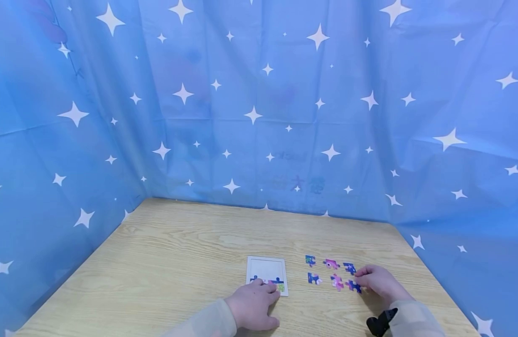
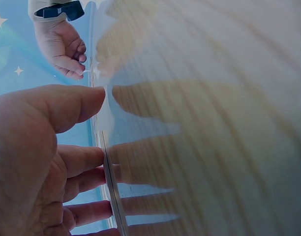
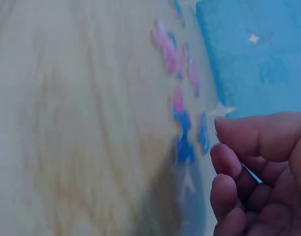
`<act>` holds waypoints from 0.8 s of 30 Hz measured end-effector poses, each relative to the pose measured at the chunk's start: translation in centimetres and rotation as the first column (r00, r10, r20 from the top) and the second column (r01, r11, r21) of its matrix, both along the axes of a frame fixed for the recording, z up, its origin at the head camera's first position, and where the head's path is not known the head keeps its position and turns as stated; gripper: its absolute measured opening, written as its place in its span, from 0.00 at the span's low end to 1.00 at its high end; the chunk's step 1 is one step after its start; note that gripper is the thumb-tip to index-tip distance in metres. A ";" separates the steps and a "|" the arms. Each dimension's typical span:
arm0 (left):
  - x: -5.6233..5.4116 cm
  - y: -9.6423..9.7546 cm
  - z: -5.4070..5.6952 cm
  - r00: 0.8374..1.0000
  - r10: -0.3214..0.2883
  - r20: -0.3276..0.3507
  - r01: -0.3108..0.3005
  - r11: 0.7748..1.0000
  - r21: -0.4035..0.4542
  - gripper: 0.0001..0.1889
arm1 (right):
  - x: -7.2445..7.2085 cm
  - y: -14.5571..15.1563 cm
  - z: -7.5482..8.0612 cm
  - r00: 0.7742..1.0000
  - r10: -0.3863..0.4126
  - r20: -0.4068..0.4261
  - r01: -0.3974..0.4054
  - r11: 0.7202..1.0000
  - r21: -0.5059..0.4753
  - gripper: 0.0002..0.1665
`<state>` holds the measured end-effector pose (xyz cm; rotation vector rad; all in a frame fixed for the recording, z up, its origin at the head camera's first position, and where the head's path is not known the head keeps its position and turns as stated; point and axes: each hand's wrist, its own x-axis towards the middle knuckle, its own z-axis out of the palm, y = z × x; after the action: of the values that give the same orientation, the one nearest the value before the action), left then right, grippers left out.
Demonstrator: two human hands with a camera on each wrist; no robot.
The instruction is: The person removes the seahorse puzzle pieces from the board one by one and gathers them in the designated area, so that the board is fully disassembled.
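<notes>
A small white puzzle tray [image 1: 267, 267] lies on the table, with a few joined pieces [image 1: 277, 282] along its near edge. My left hand [image 1: 254, 304] rests its fingertips on that near edge and partly covers the pieces. In the left wrist view, its straight fingers [image 2: 86, 214] touch the tray's side. To the right, my right hand [image 1: 381, 283] hovers by a dark blue puzzle piece [image 1: 354, 286] and a blue piece with a white star [image 1: 349, 268]. Its thumb and loosely bent fingers [image 3: 225, 160] show nothing between them in the right wrist view.
Other loose pieces lie in two rows between tray and right hand: pink ones [image 1: 331, 264] [image 1: 337, 282], a blue-green one [image 1: 310, 260] and a blue-and-white one [image 1: 314, 278]. The wooden table [image 1: 179, 252] meets a blue star-patterned curtain [image 1: 259, 140] behind and at the sides.
</notes>
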<state>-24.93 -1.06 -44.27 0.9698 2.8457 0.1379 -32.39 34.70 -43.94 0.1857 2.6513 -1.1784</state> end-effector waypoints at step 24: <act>0.1 0.0 0.0 0.999 -0.009 -0.034 0.009 1.000 0.007 0.34 | 0.1 -15.4 0.3 0.950 0.261 -0.172 -0.283 0.951 -0.121 0.07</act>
<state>-24.79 -1.05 -44.22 0.9955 2.8729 0.1321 -32.31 19.31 -43.65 -0.3003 2.5946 -1.3282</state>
